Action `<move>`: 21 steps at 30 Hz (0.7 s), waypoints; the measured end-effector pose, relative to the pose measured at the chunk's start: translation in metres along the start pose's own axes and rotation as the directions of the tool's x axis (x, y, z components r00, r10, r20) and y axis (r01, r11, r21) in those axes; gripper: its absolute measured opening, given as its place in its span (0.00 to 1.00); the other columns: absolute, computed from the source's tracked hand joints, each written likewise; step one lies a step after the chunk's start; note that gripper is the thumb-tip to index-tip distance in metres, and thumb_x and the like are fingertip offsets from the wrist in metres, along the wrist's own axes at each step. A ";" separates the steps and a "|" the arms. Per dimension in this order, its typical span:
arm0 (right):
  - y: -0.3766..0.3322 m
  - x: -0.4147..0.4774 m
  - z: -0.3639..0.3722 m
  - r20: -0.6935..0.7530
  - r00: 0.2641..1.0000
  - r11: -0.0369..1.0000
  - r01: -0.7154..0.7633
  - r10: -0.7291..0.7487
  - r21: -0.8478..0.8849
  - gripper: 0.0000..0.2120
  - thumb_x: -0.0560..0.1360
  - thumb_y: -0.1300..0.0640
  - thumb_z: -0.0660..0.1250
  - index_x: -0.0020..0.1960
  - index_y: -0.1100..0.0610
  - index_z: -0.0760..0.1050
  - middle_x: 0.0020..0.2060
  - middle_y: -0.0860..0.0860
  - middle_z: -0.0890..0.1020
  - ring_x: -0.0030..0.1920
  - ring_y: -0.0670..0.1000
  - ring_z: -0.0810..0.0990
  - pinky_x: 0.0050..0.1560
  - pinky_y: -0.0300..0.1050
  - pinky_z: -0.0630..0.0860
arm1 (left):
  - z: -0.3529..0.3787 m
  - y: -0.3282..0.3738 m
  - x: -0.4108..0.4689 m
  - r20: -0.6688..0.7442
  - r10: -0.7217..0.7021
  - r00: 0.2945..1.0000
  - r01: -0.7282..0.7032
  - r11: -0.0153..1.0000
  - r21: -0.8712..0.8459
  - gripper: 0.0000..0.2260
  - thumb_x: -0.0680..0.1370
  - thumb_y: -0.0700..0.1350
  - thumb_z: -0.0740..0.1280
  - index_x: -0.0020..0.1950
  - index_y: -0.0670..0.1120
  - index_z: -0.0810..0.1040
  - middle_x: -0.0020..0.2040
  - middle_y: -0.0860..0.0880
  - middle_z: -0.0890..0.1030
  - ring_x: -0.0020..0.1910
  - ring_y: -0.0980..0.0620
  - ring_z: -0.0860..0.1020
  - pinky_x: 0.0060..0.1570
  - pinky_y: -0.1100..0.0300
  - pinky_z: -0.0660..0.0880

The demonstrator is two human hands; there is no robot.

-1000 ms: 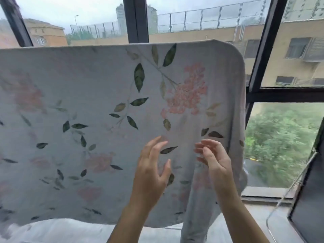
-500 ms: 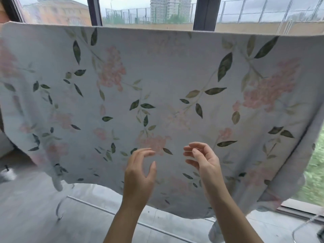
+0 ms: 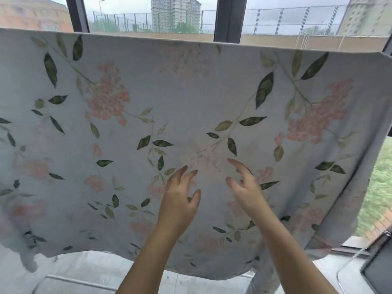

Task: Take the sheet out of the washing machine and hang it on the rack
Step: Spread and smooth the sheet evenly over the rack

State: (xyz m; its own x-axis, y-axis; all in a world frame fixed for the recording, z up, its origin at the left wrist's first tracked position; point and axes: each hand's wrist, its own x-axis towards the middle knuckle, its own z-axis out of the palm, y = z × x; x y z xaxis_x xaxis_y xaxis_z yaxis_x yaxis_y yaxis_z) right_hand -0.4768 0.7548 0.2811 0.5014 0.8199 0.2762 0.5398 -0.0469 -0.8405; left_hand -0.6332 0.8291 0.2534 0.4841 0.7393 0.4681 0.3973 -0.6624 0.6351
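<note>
Head view is being filled almost wholly by the sheet [image 3: 191, 107], which is being carried over a top bar hidden under its fold and is hanging down in front of the window [image 3: 228, 18]. The hanging step appears to be nearly done, with only spreading and smoothing being left. The lower hem is being shown as uneven: a bunched length at the right is trailing lower than the rest, toward the floor [image 3: 67, 270]. A slide off the bar is being risked if the cloth is being tugged downward on one side, since a damp sheet with unequal lengths front and back is likely to be dragged over by the heavier part. The trailing length could also be dirtied against the floor. How much is hanging behind the bar cannot be told. Beneath the hem a pale rail [image 3: 84, 282] of the rack is being glimpsed low down, well apart from the hands. Nothing is being seen between the hands and the cloth. The left hand [image 3: 178, 200] and the right hand [image 3: 246, 187] are being held up side by side before the middle of the sheet, their fingers loosely spread and nothing being gripped. Whether the fingertips are touching the cloth cannot be told.
</note>
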 end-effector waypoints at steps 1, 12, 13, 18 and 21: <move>0.001 0.016 -0.010 -0.035 0.999 0.996 0.019 -0.022 -0.093 0.23 0.78 0.60 0.61 0.72 0.49 0.63 0.70 0.46 0.65 0.73 0.47 0.59 0.67 0.37 0.57 | 0.005 0.007 0.021 0.050 0.044 0.998 -0.046 0.998 0.044 0.22 0.78 0.47 0.63 0.72 0.51 0.65 0.74 0.51 0.60 0.73 0.50 0.56 0.67 0.61 0.60; 0.074 0.146 -0.089 -0.229 0.966 0.595 -0.254 0.119 -0.763 0.22 0.78 0.56 0.56 0.71 0.47 0.65 0.73 0.51 0.64 0.68 0.55 0.69 0.55 0.47 0.73 | 0.088 0.046 0.201 0.412 0.063 0.909 -0.330 0.711 0.621 0.27 0.77 0.45 0.59 0.75 0.46 0.55 0.76 0.45 0.52 0.73 0.41 0.57 0.66 0.44 0.62; 0.078 0.143 -0.090 -0.181 0.957 0.589 -0.284 0.228 -0.757 0.15 0.78 0.55 0.56 0.61 0.47 0.74 0.63 0.51 0.75 0.61 0.55 0.75 0.48 0.44 0.73 | 0.092 0.047 0.205 0.447 -0.002 0.895 -0.304 0.729 0.613 0.23 0.78 0.45 0.58 0.73 0.44 0.60 0.73 0.44 0.63 0.68 0.42 0.67 0.60 0.49 0.67; 0.057 0.158 -0.129 -0.575 0.733 0.777 -0.102 -0.363 -0.621 0.13 0.73 0.62 0.63 0.56 0.55 0.77 0.55 0.54 0.78 0.54 0.54 0.73 0.52 0.46 0.72 | 0.097 0.084 0.235 -0.019 0.670 0.742 -0.560 0.636 0.531 0.14 0.71 0.44 0.64 0.56 0.47 0.77 0.59 0.45 0.77 0.60 0.44 0.74 0.55 0.50 0.72; 0.068 0.179 -0.152 -0.547 0.665 0.542 -0.247 -0.508 -0.803 0.28 0.71 0.60 0.61 0.71 0.58 0.64 0.69 0.60 0.66 0.68 0.59 0.64 0.64 0.53 0.67 | 0.110 0.078 0.250 0.121 0.660 0.742 -0.575 0.532 0.621 0.25 0.74 0.45 0.60 0.72 0.48 0.65 0.76 0.42 0.56 0.75 0.38 0.53 0.69 0.34 0.52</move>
State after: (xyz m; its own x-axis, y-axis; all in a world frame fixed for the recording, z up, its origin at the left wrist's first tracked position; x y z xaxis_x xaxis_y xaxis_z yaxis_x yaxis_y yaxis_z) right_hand -0.2474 0.8115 0.3438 0.4292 0.2567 0.8659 0.7117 -0.6864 -0.1493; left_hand -0.3958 0.9484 0.3526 0.7158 0.0967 0.6915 0.4175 -0.8531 -0.3129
